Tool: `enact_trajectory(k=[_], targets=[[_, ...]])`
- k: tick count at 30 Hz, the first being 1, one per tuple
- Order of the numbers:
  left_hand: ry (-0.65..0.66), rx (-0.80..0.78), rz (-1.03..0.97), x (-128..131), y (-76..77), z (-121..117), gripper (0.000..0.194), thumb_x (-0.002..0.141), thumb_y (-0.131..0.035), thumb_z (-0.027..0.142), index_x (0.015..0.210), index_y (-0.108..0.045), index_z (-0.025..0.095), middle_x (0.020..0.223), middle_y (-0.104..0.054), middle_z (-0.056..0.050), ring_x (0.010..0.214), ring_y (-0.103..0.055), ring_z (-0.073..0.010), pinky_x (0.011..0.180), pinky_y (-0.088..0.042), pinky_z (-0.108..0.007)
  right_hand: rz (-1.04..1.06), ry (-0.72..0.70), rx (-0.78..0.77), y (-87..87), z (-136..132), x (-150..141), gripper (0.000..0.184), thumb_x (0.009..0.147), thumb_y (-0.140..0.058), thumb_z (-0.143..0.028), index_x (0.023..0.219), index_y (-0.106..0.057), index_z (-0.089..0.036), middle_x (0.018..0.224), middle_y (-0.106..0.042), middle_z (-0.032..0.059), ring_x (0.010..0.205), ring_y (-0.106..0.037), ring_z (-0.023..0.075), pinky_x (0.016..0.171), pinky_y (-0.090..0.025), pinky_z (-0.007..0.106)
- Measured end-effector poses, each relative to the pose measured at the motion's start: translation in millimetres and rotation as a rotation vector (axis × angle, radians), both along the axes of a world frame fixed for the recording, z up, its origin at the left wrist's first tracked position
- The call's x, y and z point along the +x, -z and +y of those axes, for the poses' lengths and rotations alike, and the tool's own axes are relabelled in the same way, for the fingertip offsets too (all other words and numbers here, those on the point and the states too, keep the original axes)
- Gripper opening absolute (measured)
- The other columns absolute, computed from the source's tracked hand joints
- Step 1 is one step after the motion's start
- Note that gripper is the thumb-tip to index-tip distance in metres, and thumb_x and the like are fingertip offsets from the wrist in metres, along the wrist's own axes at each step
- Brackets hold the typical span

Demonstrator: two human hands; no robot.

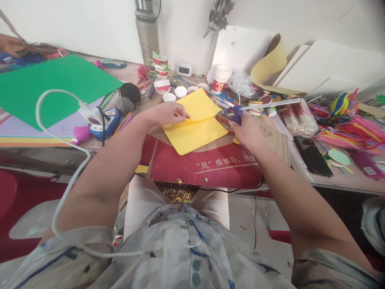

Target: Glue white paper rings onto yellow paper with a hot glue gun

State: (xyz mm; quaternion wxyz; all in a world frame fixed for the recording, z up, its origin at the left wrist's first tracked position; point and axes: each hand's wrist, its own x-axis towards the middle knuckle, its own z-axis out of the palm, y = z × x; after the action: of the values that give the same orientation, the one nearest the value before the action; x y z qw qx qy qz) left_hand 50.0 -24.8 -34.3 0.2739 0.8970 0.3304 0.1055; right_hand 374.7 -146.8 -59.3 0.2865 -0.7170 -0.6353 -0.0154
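Observation:
A yellow sheet of paper [198, 134] lies on the red and brown cardboard, with a raised fold or strip across its middle. My left hand [173, 113] pinches that raised edge at its left end, thumb and fingertips together. In my right hand [248, 130] is a blue hot glue gun [234, 114], a long clear glue stick [270, 104] jutting out of its back to the right. Its nozzle points left, close to the right end of the fold. Whether the tip touches the paper I cannot tell. My palm hides part of the gun's handle.
Red cardboard [180, 168] lies along the table's front edge. Left are a green sheet [57, 88] and a blue-and-white device [106, 122] with a white cable. Paper cups [221, 78] and a bottle [147, 36] stand behind. On the right lie a black phone [313, 155] and colourful pipe cleaners [355, 124].

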Motion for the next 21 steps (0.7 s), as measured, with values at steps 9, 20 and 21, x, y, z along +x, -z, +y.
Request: enact_trajectory(k=[9, 20, 21], targets=[[-0.036, 0.005, 0.025, -0.6, -4.4, 0.6, 0.036, 0.09, -0.062, 0.044, 0.111, -0.077, 0.019, 0.128, -0.08, -0.01, 0.113, -0.073, -0.026, 0.096, -0.053, -0.034, 0.029, -0.006, -0.038, -7.1, -7.4, -11.9, 0.035, 0.1, -0.061, -0.041, 0.124, -0.074, -0.018, 0.112, -0.078, 0.0215, 0.106, -0.075, 0.0421, 0.089, -0.06, 0.059], [-0.031, -0.008, -0.006, -0.8, -2.6, 2.7, 0.031, 0.09, -0.061, 0.045, 0.104, -0.072, 0.019, 0.134, -0.08, -0.011, 0.117, -0.072, -0.0256, 0.093, -0.053, -0.031, 0.073, -0.02, -0.144, -21.4, -25.0, -26.4, 0.029, 0.1, -0.063, -0.041, 0.119, -0.074, -0.022, 0.11, -0.08, 0.0209, 0.107, -0.076, 0.0448, 0.087, -0.06, 0.057], [-0.029, -0.008, -0.01, -0.8, -2.1, 3.2, 0.031, 0.09, -0.061, 0.046, 0.103, -0.071, 0.019, 0.133, -0.08, -0.01, 0.117, -0.072, -0.0253, 0.093, -0.053, -0.031, 0.076, -0.021, -0.147, -20.7, -24.2, -27.5, 0.028, 0.1, -0.063, -0.041, 0.117, -0.074, -0.022, 0.109, -0.08, 0.0209, 0.107, -0.076, 0.0449, 0.087, -0.06, 0.057]])
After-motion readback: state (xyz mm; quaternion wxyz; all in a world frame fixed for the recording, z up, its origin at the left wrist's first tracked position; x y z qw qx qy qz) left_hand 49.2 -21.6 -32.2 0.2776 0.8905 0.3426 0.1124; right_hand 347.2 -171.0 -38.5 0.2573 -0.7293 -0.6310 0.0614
